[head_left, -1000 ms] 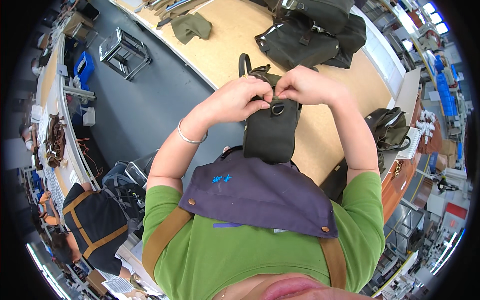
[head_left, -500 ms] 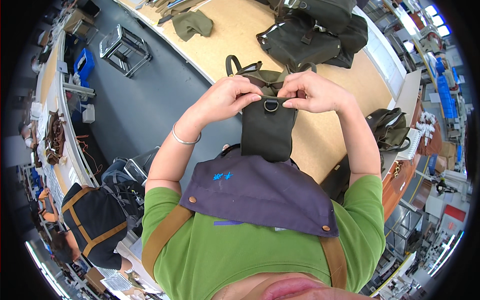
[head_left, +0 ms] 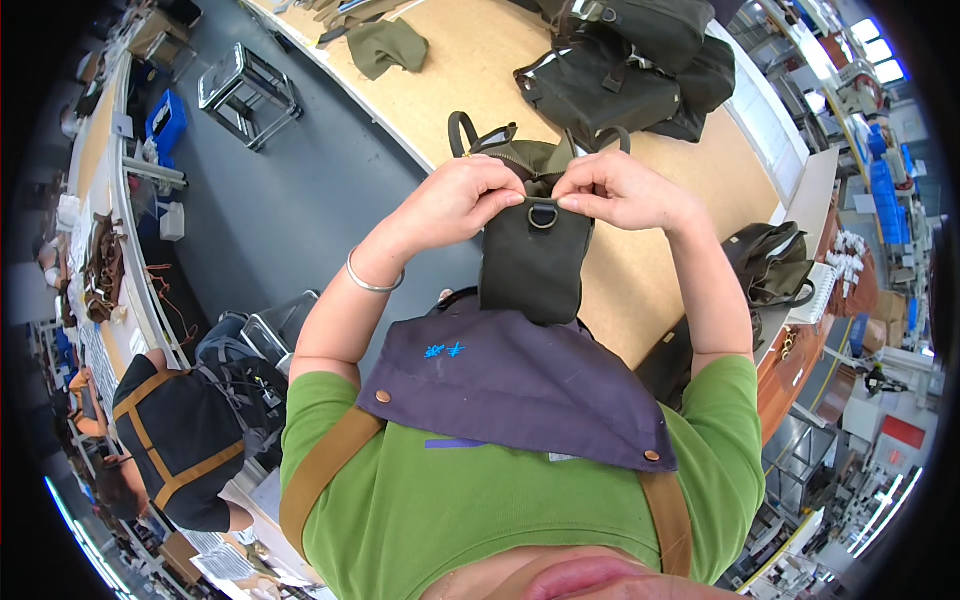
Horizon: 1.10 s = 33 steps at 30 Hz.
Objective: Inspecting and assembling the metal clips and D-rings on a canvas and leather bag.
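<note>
Pouch [head_left: 532,262], dark olive fabric, hangs upright in front of my chest, held up by its top edge between both hands above the near edge of the tabletop [head_left: 470,90]. My left hand [head_left: 455,200] pinches the top on the left side, fingers closed on the fabric; my right hand [head_left: 615,190] pinches it on the right, fingers closed the same way, thumb and forefinger tips just beside a metal ring [head_left: 542,214] that sits at the top middle of the pouch front. Behind my fingers the open zipped mouth of the pouch and two dark strap loops [head_left: 462,130] stick up. A silver bangle [head_left: 368,280] circles my left wrist. The lower end of the pouch hangs just above the top of my purple apron [head_left: 520,385], which is fastened with tan straps over a green shirt.

On the wooden tabletop, well apart from my hands, lie several larger dark bags [head_left: 620,70] at the far side and a folded olive cloth piece [head_left: 390,45] to the far left. Another dark bag [head_left: 775,265] sits at the right end of the tabletop. Down at my left another person in a dark top with tan straps [head_left: 170,440] bends over their own work.
</note>
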Tool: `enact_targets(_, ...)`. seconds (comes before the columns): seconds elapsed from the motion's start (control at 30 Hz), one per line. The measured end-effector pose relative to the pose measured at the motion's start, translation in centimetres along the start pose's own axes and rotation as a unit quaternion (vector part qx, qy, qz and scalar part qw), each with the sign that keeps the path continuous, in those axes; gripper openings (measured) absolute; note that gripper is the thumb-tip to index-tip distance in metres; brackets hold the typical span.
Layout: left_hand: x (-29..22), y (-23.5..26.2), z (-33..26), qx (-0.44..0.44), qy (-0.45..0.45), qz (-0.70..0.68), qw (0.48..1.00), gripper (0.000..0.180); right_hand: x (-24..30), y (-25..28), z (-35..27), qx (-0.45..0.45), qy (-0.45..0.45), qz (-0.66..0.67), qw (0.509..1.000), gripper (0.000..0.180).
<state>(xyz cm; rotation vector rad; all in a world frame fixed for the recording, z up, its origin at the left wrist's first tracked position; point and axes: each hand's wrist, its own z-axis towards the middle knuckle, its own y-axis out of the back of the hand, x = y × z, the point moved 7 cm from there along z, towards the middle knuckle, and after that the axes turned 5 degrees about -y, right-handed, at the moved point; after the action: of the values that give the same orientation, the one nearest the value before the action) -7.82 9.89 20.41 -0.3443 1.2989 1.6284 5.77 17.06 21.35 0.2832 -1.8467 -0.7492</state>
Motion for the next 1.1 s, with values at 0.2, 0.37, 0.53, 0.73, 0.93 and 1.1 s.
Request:
enact_targets(0.2, -0.1, -0.4, 0.0, 0.007, 0.035, 0.013, 0.999, 0.012, -0.8, -1.1, 0.4, -0.071, 0.015, 0.033, 0.997, 0.02)
enact_targets(0.37, -0.1, -0.7, -0.1, -0.024, 0.007, 0.005, 1.0, 0.013, -1.1, -1.7, 0.2, -0.075, -0.026, -0.002, 0.997, 0.023)
enact_targets(0.53, -2.1, -0.6, -0.2, -0.034, -0.027, 0.023, 0.999, 0.008, 0.0, -1.4, -1.1, -0.127, -0.015, 0.005, 0.992, 0.018)
enact_targets(0.73, -3.2, -2.2, -0.7, -0.125, -0.159, 0.172, 0.964, 0.012, 2.4, -1.9, -4.4, -0.338, 0.139, -0.23, 0.902, 0.017)
enact_targets(0.93, 2.5, -6.1, -5.1, -0.089, -0.098, 0.149, 0.98, 0.025, -7.0, -6.2, -5.5, -0.396, 0.037, -0.105, 0.911, 0.013)
enact_targets(1.1, 11.5, -5.8, -10.6, -0.336, 0.265, -0.118, 0.896, 0.05, -15.1, -4.7, -10.3, -0.638, -0.142, 0.148, 0.742, 0.048)
